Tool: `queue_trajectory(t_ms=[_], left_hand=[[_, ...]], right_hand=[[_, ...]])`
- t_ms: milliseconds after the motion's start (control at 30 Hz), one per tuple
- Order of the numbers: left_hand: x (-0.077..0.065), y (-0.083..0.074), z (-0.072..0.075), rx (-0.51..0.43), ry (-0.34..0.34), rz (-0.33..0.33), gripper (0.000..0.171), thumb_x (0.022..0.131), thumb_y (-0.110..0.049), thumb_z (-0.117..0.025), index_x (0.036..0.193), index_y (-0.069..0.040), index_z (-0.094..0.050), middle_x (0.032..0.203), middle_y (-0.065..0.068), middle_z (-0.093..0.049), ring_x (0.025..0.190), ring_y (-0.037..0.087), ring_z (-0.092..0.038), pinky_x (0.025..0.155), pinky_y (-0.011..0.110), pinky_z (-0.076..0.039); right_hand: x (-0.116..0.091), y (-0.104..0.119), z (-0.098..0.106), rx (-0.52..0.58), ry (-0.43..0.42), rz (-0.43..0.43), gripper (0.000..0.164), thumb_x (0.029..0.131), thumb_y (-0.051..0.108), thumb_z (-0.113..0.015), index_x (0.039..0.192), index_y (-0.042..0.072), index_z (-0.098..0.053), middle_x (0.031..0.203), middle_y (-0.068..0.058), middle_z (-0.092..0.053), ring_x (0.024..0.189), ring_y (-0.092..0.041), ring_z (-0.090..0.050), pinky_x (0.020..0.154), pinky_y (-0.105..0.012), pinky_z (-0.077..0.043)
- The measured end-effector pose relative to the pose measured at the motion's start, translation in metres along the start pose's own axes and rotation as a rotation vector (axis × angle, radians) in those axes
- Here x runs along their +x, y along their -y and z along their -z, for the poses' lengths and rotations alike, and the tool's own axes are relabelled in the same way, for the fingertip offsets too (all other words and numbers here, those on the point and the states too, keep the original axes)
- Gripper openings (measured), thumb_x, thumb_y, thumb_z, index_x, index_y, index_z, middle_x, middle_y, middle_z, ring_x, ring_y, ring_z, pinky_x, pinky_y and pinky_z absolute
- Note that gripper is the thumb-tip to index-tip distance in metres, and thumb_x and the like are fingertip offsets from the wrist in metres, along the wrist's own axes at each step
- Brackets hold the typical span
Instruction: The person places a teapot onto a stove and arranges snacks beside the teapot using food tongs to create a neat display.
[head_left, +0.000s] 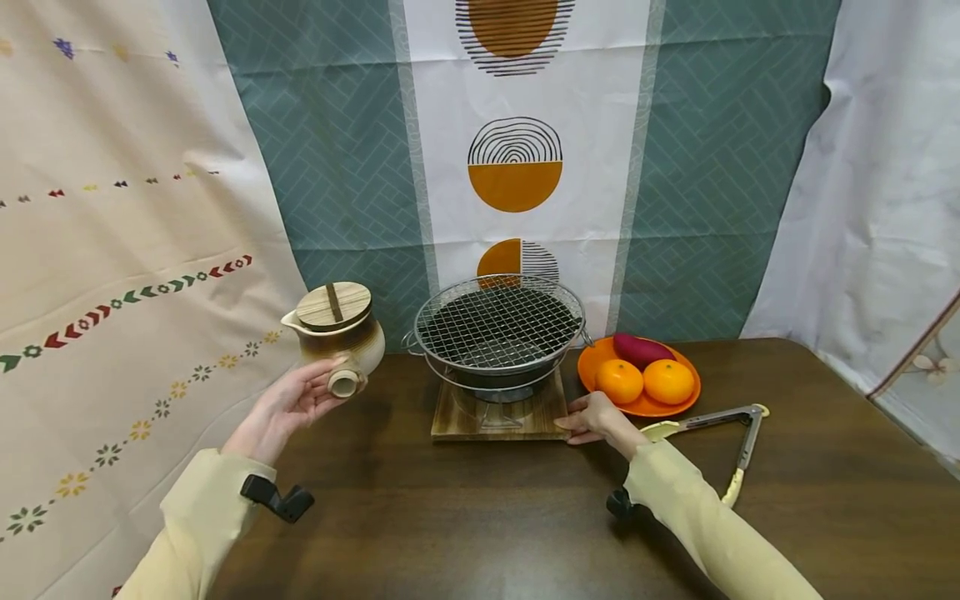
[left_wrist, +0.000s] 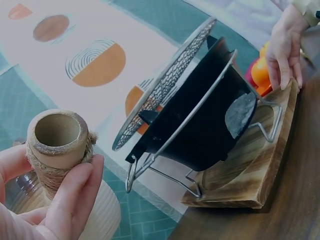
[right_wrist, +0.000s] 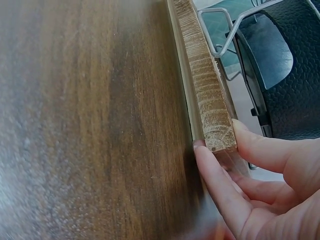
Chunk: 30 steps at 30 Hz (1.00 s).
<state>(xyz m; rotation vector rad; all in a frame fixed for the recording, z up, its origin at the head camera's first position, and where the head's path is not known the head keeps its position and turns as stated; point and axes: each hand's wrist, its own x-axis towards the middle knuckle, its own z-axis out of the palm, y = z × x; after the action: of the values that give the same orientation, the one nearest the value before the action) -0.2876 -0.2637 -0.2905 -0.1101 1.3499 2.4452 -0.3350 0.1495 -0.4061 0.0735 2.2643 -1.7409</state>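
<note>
My left hand [head_left: 303,396] grips the twine-wrapped handle [left_wrist: 56,150] of a ceramic teapot [head_left: 352,346] with a wooden lid, held up at the left of the table. In the left wrist view the handle's hollow end faces the camera. My right hand [head_left: 596,417] pinches the front right corner of a square wooden board [head_left: 465,427], thumb on top and fingers at the lower edge. On that board stands a black grill stove [left_wrist: 200,110] in a wire stand. A round wire mesh [head_left: 498,325] with a raised rim tops the stove.
Right of the board lies an orange plate [head_left: 686,400] holding two oranges [head_left: 618,382] and a purple sweet potato [head_left: 641,350]. Spread tongs [head_left: 750,442] with cream tips rest on the dark table [head_left: 450,517], near my right forearm. Hanging cloths [head_left: 337,125] stand behind.
</note>
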Motion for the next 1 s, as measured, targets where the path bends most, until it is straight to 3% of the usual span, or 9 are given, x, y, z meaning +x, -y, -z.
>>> queue_trajectory(t_ms=[1000], left_hand=[[0.02, -0.014, -0.031, -0.023, -0.084, 0.021, 0.013, 0.089, -0.007, -0.057, 0.08, 0.003, -0.062, 0.079, 0.016, -0.065, 0.074, 0.028, -0.064, 0.075, 0.032, -0.05]], right_hand=[[-0.001, -0.001, 0.001, 0.01, 0.0, -0.013, 0.046, 0.081, 0.0, -0.066, 0.116, -0.02, -0.043, 0.086, -0.019, -0.059, 0.065, -0.024, -0.061, 0.063, -0.036, -0.053]])
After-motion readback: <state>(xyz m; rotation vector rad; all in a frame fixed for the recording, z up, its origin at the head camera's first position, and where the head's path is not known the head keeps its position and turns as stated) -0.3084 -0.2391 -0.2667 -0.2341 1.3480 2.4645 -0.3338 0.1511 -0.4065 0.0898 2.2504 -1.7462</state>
